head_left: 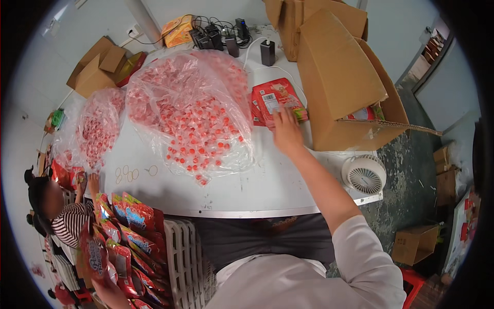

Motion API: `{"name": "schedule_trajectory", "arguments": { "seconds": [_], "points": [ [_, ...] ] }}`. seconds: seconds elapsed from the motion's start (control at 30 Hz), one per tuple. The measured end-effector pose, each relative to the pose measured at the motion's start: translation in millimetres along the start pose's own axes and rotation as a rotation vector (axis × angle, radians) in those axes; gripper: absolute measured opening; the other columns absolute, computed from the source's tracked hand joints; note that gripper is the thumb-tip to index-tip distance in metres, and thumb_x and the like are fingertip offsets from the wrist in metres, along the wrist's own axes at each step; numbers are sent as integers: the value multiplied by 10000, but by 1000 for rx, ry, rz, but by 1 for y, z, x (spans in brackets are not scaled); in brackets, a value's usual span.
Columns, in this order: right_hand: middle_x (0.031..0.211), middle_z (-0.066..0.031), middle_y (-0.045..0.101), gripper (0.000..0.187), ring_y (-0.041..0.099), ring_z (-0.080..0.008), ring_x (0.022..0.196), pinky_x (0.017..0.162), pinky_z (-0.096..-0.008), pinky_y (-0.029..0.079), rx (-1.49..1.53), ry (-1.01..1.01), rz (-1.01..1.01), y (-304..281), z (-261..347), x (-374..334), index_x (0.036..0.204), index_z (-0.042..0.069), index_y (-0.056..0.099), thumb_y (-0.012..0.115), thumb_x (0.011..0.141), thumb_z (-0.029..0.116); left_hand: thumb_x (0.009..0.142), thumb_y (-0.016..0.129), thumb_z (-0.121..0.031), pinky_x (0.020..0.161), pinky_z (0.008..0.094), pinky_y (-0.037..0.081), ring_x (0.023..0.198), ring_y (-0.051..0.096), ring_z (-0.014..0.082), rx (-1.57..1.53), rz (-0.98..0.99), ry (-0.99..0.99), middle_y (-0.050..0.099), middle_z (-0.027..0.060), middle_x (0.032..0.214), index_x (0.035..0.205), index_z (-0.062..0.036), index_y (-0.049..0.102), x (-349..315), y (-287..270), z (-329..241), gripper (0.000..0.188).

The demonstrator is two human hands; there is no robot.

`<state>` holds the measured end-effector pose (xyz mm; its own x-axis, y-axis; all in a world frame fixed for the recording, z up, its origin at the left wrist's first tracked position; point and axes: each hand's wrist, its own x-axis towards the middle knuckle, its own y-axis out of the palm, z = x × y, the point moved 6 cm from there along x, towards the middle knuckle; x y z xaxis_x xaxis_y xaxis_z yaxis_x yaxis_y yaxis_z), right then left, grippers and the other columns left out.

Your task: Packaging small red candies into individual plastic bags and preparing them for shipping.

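My right hand (286,127) reaches over the table to a small stack of flat red pouches (278,92). Its fingers lie outstretched on the near edge of the top pouch. Low at the left, my left hand (109,294) holds a filled red pouch (94,260) from below, its fingers mostly hidden. That pouch is beside a white plastic crate (182,247) packed with upright filled red pouches (136,239). A large clear bag (190,110) of small red-and-white wrapped pieces spreads open on the table, left of my right hand.
An open cardboard box (334,87) stands right of the flat pouches, with a white fan (364,174) in front. Black chargers and cables (213,36) lie at the back. Rubber bands (128,174) rest near a second bag (98,129). Another person (72,221) works at the left.
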<state>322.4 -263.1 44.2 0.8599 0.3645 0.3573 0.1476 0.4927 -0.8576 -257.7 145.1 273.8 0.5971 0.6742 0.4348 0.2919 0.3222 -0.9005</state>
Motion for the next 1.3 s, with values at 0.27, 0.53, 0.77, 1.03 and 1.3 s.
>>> {"name": "schedule_trajectory", "arguments": {
  "seconds": [0.27,0.53,0.77,1.03,1.3],
  "points": [
    [1340,-57,599,415,523,-234,1250,1017,-447,420,-228,-49,-48,40,-36,-18,1262,108,629,550,855,118,873,518,-39,832,435,525,1134,612,352,609,63,-285,419,151,1509,1557,-101,210,-63,70,94,753],
    [1071,-59,638,245,559,-276,1120,986,-469,424,-167,-33,-150,30,-32,-21,1015,98,657,684,783,171,841,497,11,948,419,481,1212,546,350,518,-103,-251,523,149,1410,1494,-89,384,-27,28,70,670],
    [1183,-91,608,368,528,-304,1149,1007,-533,395,-171,-174,-192,14,-30,-35,1183,68,650,646,830,170,849,559,1,979,433,460,1232,531,415,-128,-13,-329,507,259,1395,1486,-31,362,-71,43,23,667],
    [1085,-77,643,306,573,-303,1042,934,-415,469,-40,-157,-229,16,-39,-40,1122,83,668,637,817,66,786,646,-159,609,460,532,803,678,382,405,561,-184,605,268,1198,1498,91,177,-49,84,-77,888],
    [1047,-100,670,174,605,-321,1022,917,-439,479,54,-111,-512,-52,3,-69,1052,49,680,623,889,69,703,800,-277,810,464,511,1010,613,405,148,390,35,611,213,1110,1378,-8,455,-8,37,-103,804]
  ]
}}
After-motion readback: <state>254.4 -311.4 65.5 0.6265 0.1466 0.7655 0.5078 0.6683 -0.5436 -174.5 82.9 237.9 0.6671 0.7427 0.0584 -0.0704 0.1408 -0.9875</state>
